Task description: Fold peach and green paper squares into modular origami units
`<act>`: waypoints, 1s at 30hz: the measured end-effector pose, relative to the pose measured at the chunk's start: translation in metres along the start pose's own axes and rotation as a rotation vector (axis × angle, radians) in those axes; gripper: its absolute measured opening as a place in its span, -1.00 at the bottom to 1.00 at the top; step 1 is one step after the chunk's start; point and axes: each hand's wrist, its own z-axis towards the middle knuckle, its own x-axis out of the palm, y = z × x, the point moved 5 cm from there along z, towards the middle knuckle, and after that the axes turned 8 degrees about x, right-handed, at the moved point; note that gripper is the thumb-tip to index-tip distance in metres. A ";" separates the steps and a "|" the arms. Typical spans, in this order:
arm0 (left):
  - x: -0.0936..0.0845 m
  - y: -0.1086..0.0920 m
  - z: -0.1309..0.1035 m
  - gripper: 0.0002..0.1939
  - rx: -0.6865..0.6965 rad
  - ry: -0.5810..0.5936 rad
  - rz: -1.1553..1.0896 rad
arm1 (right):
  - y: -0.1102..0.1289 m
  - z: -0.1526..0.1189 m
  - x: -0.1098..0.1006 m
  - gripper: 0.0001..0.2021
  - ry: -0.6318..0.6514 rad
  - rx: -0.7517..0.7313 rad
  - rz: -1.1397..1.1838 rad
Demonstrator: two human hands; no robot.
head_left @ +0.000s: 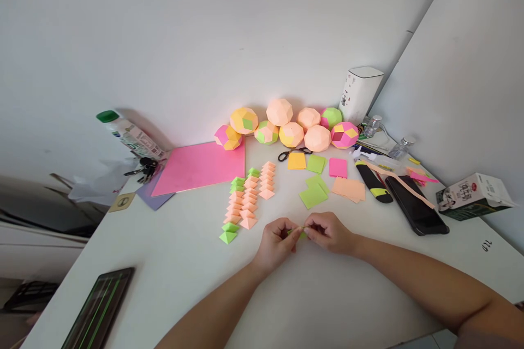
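Observation:
A small piece of green paper (302,235) is pinched between my two hands, mostly covered by the fingers. My left hand (278,242) is closed on its left side. From the right, my right hand (327,232) grips the same paper between thumb and forefinger. Just beyond them lie loose green paper squares (313,196) and peach paper squares (349,189). To the left of the hands, folded paper units in peach (248,222) and green (228,237) stand in overlapping rows.
Several paper balls (279,113) sit against the wall. Scissors (283,157), a utility knife (374,182), a phone (417,204) and a milk carton (470,196) lie or stand to the right. On the left are pink paper (200,166), a bottle (135,136) and a dark tablet (98,308).

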 end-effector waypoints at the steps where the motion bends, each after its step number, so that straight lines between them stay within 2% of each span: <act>1: 0.000 0.001 0.000 -0.64 -0.008 -0.002 -0.002 | 0.000 0.000 0.000 -0.85 -0.004 0.007 0.008; 6: -0.001 0.003 0.000 -0.59 -0.003 -0.042 -0.006 | 0.004 -0.001 -0.004 -0.83 -0.052 -0.019 0.029; 12: -0.007 0.001 0.002 -0.64 0.047 -0.156 -0.124 | 0.015 -0.007 -0.013 -0.85 -0.339 -0.232 -0.133; 14: -0.006 -0.001 0.002 -0.63 0.061 -0.101 -0.128 | 0.016 -0.009 -0.015 -0.90 -0.408 -0.284 -0.165; 16: -0.003 -0.007 0.002 -0.58 0.107 0.012 -0.063 | 0.019 -0.011 -0.015 -0.91 -0.438 -0.359 -0.212; 18: -0.001 -0.011 0.001 -0.55 0.145 0.090 0.018 | 0.022 -0.012 -0.014 -0.88 -0.426 -0.439 -0.267; 21: -0.001 -0.011 0.002 -0.57 0.074 0.077 0.035 | 0.023 -0.014 -0.010 -0.83 -0.373 -0.507 -0.331; 24: 0.000 -0.006 0.003 -0.58 -0.009 0.030 -0.026 | 0.021 -0.012 -0.006 -0.82 -0.317 -0.477 -0.359; 30: -0.001 -0.003 0.004 -0.59 -0.003 -0.009 -0.077 | 0.017 -0.008 -0.002 -0.76 -0.214 -0.433 -0.290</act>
